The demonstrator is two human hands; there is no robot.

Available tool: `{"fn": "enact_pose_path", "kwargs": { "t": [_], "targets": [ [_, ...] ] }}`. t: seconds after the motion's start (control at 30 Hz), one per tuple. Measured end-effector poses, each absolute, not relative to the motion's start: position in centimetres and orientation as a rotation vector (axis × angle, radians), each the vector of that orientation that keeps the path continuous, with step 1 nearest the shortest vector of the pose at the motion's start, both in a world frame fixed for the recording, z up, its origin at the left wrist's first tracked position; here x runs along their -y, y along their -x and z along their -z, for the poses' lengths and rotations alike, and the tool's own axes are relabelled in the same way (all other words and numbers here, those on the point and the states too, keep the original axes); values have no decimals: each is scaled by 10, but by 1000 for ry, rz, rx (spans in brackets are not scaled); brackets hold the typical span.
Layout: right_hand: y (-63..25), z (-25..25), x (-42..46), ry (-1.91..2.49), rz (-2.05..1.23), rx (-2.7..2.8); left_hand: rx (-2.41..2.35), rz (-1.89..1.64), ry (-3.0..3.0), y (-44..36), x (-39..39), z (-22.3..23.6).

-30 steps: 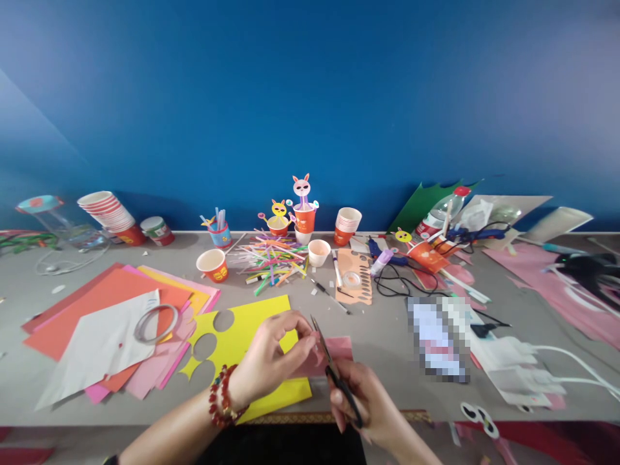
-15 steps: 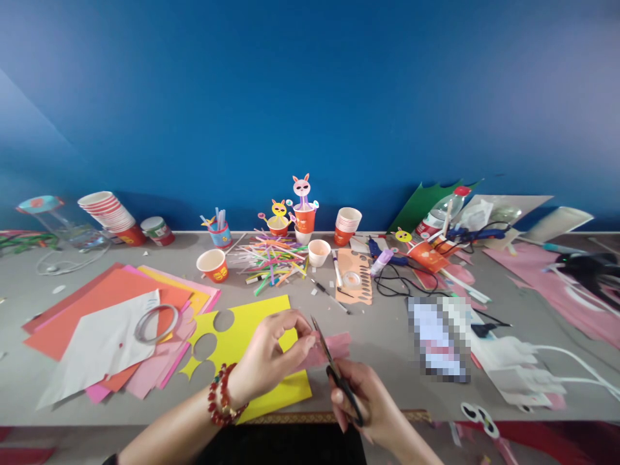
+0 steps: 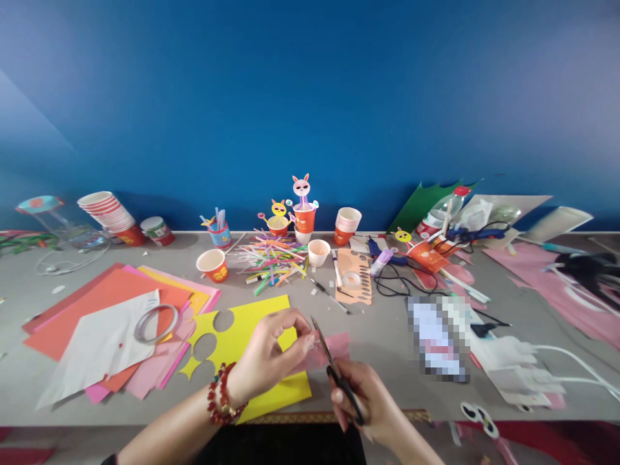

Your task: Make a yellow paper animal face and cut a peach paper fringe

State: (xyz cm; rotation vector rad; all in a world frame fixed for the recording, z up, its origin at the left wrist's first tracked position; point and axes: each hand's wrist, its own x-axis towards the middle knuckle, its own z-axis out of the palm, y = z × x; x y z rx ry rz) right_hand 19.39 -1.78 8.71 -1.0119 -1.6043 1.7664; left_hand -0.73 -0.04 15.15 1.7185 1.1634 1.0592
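Between the thumb and forefinger of my left hand (image 3: 276, 349) is a piece of pink paper (image 3: 336, 347), held above the table near its front edge. My right hand (image 3: 363, 397) grips a pair of black-handled scissors (image 3: 345, 387), its blades pointing up and away and lying across the pink paper. Whether the paper sits between the blades is hard to tell. Under my left hand lies a yellow sheet (image 3: 252, 316) with round holes cut from it.
Coloured paper sheets (image 3: 104, 290) with a tape roll (image 3: 157, 323) on top lie left. Behind are a heap of straws (image 3: 276, 258), paper cups (image 3: 212, 265) and an animal-faced cup figure (image 3: 303, 219). Rightward are black cable (image 3: 407, 287), a pixelated patch (image 3: 438, 339) and a power strip (image 3: 518, 374).
Both hands stay almost in place. The scissors and the pink paper show only a very slight shift.
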Motion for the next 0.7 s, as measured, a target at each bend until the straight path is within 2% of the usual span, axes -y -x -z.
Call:
{"fn": "enact_pose_path", "kwargs": {
  "t": [0.7],
  "targets": [
    [-202, -76, 14, 1096, -1800, 1579, -1204, -996, -1729, 8, -6, -155]
  ]
}}
